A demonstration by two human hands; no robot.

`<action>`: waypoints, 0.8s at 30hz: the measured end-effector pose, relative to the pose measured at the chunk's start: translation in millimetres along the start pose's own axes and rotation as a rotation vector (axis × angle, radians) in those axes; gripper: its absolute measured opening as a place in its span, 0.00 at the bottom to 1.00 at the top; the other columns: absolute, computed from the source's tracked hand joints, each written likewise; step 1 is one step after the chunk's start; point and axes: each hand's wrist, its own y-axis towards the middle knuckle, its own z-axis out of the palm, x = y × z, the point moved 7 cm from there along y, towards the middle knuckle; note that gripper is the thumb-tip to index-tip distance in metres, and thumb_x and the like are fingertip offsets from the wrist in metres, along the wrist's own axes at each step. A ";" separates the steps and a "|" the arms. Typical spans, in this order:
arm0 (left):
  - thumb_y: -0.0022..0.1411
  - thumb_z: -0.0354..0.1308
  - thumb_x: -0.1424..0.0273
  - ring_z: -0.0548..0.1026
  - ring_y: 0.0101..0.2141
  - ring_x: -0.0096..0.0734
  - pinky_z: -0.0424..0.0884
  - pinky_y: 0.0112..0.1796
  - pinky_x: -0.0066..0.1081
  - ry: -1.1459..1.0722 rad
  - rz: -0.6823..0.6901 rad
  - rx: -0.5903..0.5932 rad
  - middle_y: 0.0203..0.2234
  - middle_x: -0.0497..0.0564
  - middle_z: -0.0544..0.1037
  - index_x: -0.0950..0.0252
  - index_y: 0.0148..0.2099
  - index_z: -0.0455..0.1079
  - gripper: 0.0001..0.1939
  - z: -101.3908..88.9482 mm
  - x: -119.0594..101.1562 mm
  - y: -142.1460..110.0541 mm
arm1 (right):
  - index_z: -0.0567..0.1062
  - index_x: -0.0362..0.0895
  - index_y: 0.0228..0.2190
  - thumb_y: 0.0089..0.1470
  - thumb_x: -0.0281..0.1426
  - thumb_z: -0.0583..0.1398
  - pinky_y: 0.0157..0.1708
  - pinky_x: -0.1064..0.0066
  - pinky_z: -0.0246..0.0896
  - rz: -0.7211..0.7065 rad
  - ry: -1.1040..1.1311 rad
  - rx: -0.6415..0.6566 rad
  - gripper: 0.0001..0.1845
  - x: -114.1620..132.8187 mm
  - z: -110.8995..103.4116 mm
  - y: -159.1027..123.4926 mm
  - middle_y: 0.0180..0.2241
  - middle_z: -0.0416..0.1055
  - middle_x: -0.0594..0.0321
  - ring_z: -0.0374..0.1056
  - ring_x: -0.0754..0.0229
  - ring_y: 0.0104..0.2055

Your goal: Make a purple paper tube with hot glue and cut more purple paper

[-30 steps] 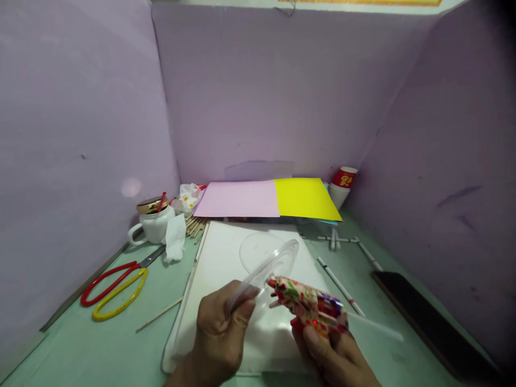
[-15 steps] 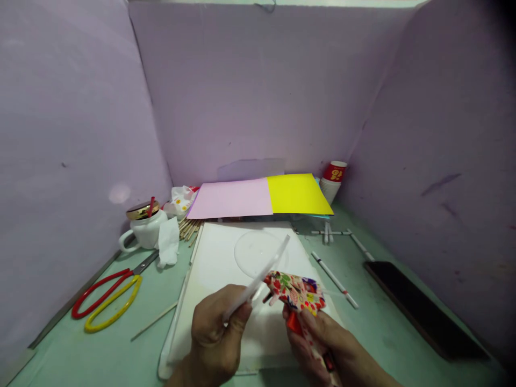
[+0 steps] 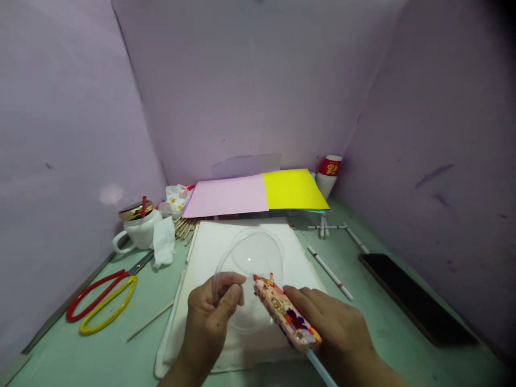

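From where I stand, the left hand [image 3: 207,314] is closed in a pinch, with thumb and bent fingers gripping the clear round disc [image 3: 250,258] at its edge only; I suppose this is so that its middle is free and the fingers are away from the nozzle. The disc is held above the white board [image 3: 209,242], with another clear round outline seen through it. The right hand [image 3: 342,322] is curled around a flower-patterned glue gun [image 3: 282,309], but its lower fingers are hidden, so I cannot tell if the trigger is pressed. The nozzle points toward the disc; whether they touch, I cannot tell. The glue stick [image 3: 320,368] comes out from the rear, probably to be fed through. Scissors [image 3: 131,273] lie at the left and a striped stick [image 3: 330,273] at the right, perhaps to leave the middle for both hands.
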 end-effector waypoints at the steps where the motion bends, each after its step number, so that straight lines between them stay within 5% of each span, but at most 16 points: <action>1: 0.52 0.60 0.65 0.69 0.22 0.23 0.65 0.25 0.23 0.004 -0.017 0.022 0.18 0.46 0.72 0.67 0.33 0.74 0.09 0.7 1.8 1.2 | 0.73 0.41 0.41 0.54 0.30 0.54 0.22 0.72 0.55 -0.030 -0.050 -0.013 0.13 2.2 -1.4 1.0 0.25 0.75 0.57 0.69 0.59 0.23; 6: 0.53 0.60 0.65 0.70 0.23 0.24 0.66 0.26 0.24 0.056 -0.024 0.014 0.19 0.46 0.73 0.67 0.33 0.74 0.09 0.7 3.2 2.5 | 0.73 0.41 0.41 0.53 0.30 0.55 0.23 0.72 0.56 0.057 0.118 0.059 0.13 -1.9 -0.4 4.0 0.26 0.75 0.58 0.69 0.58 0.24; 9: 0.52 0.60 0.66 0.72 0.24 0.25 0.68 0.27 0.24 0.098 0.041 -0.054 0.21 0.47 0.76 0.66 0.32 0.74 0.08 -0.1 -1.5 -1.6 | 0.72 0.44 0.41 0.55 0.34 0.54 0.30 0.72 0.61 0.345 0.571 0.177 0.13 -14.5 12.8 -1.1 0.30 0.74 0.60 0.69 0.60 0.30; 11: 0.53 0.59 0.67 0.74 0.26 0.27 0.70 0.30 0.25 0.141 0.114 -0.074 0.22 0.47 0.77 0.65 0.32 0.75 0.07 0.0 -5.4 -4.7 | 0.73 0.43 0.34 0.56 0.39 0.55 0.26 0.73 0.61 0.581 0.868 0.239 0.13 -19.4 26.7 -9.3 0.24 0.70 0.63 0.65 0.63 0.24; 14: 0.55 0.58 0.71 0.76 0.27 0.28 0.70 0.29 0.25 0.253 0.337 -0.022 0.25 0.47 0.79 0.63 0.34 0.75 0.05 3.7 -17.5 -8.3 | 0.68 0.42 0.24 0.52 0.47 0.57 0.13 0.79 0.47 0.983 1.242 0.325 0.21 -20.0 49.6 -27.4 0.15 0.60 0.70 0.51 0.71 0.14; 17: 0.56 0.55 0.78 0.75 0.27 0.26 0.69 0.27 0.22 0.351 0.608 0.113 0.27 0.47 0.78 0.61 0.40 0.73 0.11 12.7 -31.2 -12.8 | 0.67 0.40 0.24 0.49 0.48 0.59 0.09 0.82 0.37 1.227 1.617 0.377 0.22 -11.1 61.9 -35.3 0.13 0.56 0.73 0.45 0.75 0.11; 21: 0.55 0.53 0.81 0.75 0.29 0.28 0.71 0.30 0.26 0.465 0.900 0.186 0.30 0.51 0.78 0.63 0.46 0.70 0.16 19.5 -43.5 -18.4 | 0.67 0.39 0.22 0.49 0.40 0.61 0.09 0.85 0.34 1.336 2.131 0.531 0.17 5.7 65.0 -30.6 0.14 0.55 0.73 0.42 0.77 0.11; 24: 0.54 0.51 0.82 0.73 0.28 0.30 0.69 0.28 0.29 0.642 1.075 0.174 0.31 0.55 0.77 0.66 0.48 0.69 0.19 22.9 -46.8 -23.6 | 0.64 0.38 0.19 0.52 0.39 0.59 0.08 0.88 0.32 1.257 2.359 0.682 0.20 14.8 61.8 -24.5 0.12 0.51 0.75 0.38 0.78 0.10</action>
